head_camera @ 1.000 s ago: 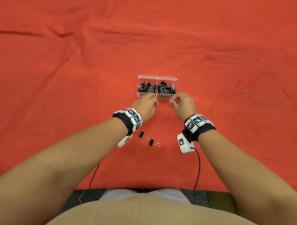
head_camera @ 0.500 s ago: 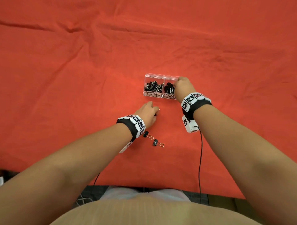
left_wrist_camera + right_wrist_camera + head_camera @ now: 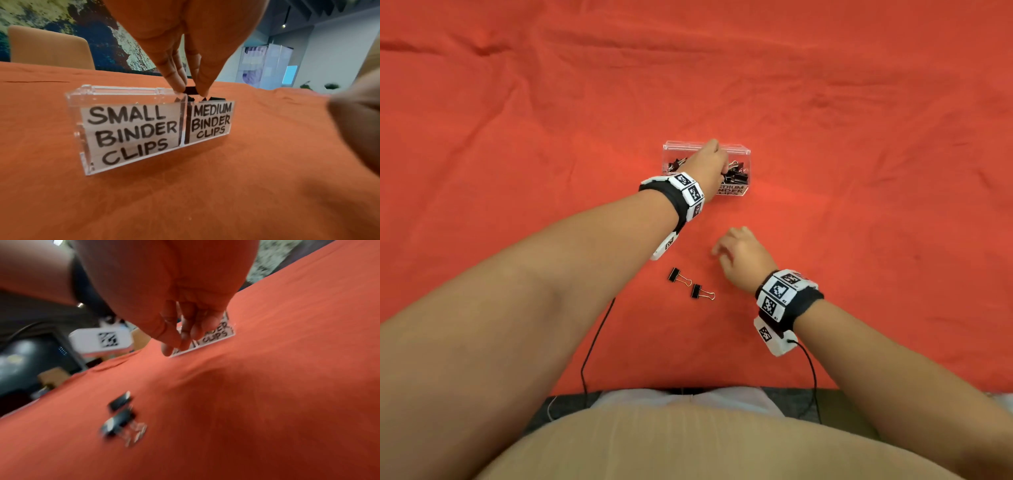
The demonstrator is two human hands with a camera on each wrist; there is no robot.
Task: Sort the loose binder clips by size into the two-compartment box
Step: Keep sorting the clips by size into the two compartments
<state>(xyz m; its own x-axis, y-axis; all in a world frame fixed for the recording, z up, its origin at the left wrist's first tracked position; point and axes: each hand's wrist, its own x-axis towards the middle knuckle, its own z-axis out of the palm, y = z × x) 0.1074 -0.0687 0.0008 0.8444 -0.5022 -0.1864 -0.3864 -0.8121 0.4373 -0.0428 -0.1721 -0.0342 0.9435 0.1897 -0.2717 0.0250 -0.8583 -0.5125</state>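
Observation:
A clear two-compartment box [image 3: 740, 149] stands on the red cloth, with labels SMALL BINDER CLIPS on the left half [image 3: 131, 128] and MEDIUM BINDER CLIPS on the right. Both halves hold black clips. My left hand [image 3: 709, 161] reaches over the box. Its fingertips [image 3: 177, 82] pinch a black binder clip [image 3: 190, 91] just above the divider, at the medium side. Two loose black binder clips [image 3: 677, 276] [image 3: 700, 292] lie on the cloth nearer to me. My right hand [image 3: 725, 244] hovers just right of them with loosely curled fingers and holds nothing.
Wrinkled red cloth [image 3: 859, 171] covers the table on all sides of the box. Thin black cables [image 3: 592, 346] trail from both wrist cameras toward the near table edge. The right wrist view is blurred.
My left hand has risen from the cloth in front of the box to above it with a clip. My right hand has drawn back from the box toward the two loose clips.

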